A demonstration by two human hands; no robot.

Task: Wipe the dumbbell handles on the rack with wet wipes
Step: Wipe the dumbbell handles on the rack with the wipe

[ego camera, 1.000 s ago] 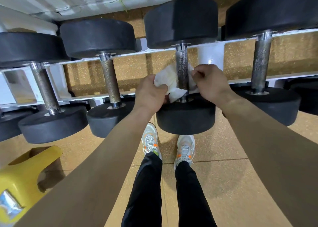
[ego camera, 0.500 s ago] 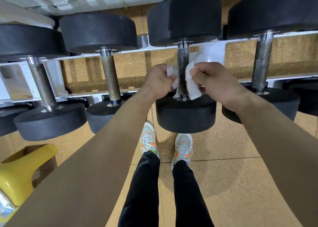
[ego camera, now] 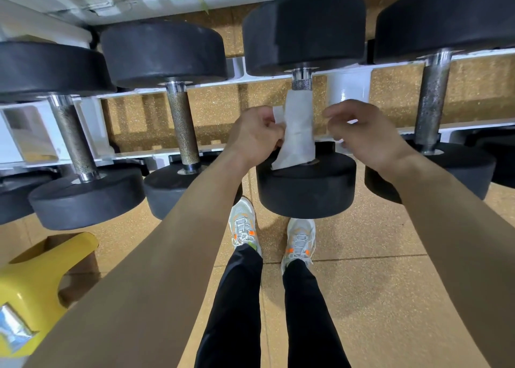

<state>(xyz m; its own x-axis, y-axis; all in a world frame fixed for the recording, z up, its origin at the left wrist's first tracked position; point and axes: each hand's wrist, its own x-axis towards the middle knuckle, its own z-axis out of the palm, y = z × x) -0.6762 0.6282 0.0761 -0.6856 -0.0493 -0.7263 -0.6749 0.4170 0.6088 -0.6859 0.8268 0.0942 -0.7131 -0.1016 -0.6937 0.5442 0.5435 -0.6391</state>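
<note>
On the rack (ego camera: 348, 89), the wet wipe (ego camera: 299, 128) wraps the handle (ego camera: 301, 84) of the third dumbbell (ego camera: 306, 186) from the left. Left grip (ego camera: 255, 139) pinches the wipe's left edge. Right grip (ego camera: 362, 136) hovers just beside the wipe, fingers loosely curled, apparently holding nothing. Step in hand: wiping this handle. The next move likely calls for taking the right edge, then rubbing along the knurling.

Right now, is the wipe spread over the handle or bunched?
Spread: the wet wipe covers most of the handle, only its top knurling bare; whether it wraps behind is hidden. Left hand pinches its edge.
</note>
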